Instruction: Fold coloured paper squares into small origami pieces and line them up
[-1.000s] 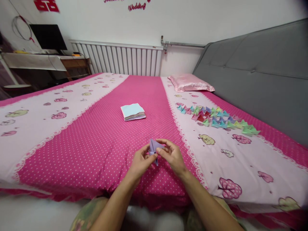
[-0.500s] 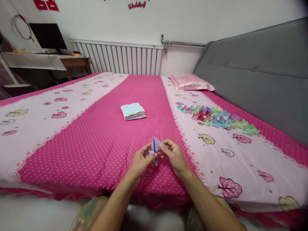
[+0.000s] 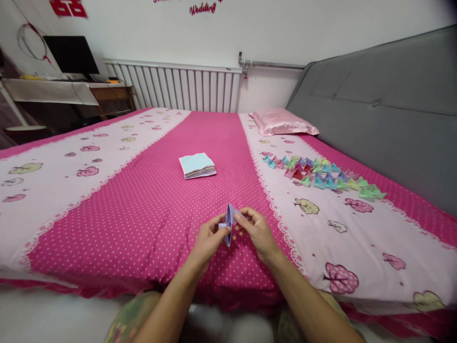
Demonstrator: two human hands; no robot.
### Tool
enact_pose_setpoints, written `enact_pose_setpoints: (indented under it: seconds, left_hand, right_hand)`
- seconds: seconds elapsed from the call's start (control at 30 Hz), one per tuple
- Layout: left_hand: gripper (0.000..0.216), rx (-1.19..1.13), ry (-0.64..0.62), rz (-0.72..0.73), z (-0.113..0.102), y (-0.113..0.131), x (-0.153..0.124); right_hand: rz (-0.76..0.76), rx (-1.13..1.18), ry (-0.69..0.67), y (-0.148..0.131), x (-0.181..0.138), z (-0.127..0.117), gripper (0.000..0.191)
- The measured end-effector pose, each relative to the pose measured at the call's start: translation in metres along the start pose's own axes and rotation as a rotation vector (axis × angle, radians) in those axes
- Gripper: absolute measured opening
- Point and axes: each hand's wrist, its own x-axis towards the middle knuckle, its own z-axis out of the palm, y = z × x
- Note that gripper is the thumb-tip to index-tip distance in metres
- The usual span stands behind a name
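Fingertips of L hand & R hand pinched small lilac folded paper piece over pink dotted bed, prob. mid-crease; next press needed aligned edges.

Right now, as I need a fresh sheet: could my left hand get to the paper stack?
Probably, with a lean: only bare bedspread lies between the left hand and the paper stack, though that hand and the right hand both pinch the purple folded paper.

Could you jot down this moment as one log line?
left hand: pinching purple folded paper | right hand: pinching it too | bed: paper stack farther off, row of folded pieces to the right
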Motion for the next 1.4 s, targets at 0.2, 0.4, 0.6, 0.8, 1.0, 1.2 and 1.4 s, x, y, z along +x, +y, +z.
enact_pose_setpoints:
  seconds: [0.2,0.4,0.6,0.8,1.0,1.2,1.4]
  left_hand:
    - [0.040,0.031,-0.038,0.019,-0.001,-0.002,0.002]
    - [0.032,0.104,-0.037,0.081,0.000,-0.009,0.003]
    - [0.032,0.144,-0.050,0.074,-0.004,-0.019,0.006]
    - [0.031,0.247,-0.091,0.224,-0.009,-0.025,0.008]
    - [0.032,0.528,-0.038,0.321,-0.011,-0.025,0.006]
    - [0.037,0.632,-0.023,0.375,-0.011,-0.025,0.007]
    - [0.053,0.918,0.199,0.527,-0.010,-0.034,0.008]
  right_hand:
    - [0.022,0.000,-0.034,0.003,-0.001,0.002,0.027]
    - [-0.052,-0.092,-0.052,0.013,0.000,0.002,0.025]
    - [-0.310,-0.452,0.155,0.007,-0.005,0.003,0.018]
    - [-0.363,-0.551,0.035,0.001,-0.008,0.004,0.013]
    - [-0.274,-0.520,0.023,0.005,-0.008,0.003,0.025]
    - [-0.245,-0.545,0.049,0.009,-0.006,0.003,0.025]
    - [-0.208,-0.487,0.115,0.014,-0.006,0.004,0.022]
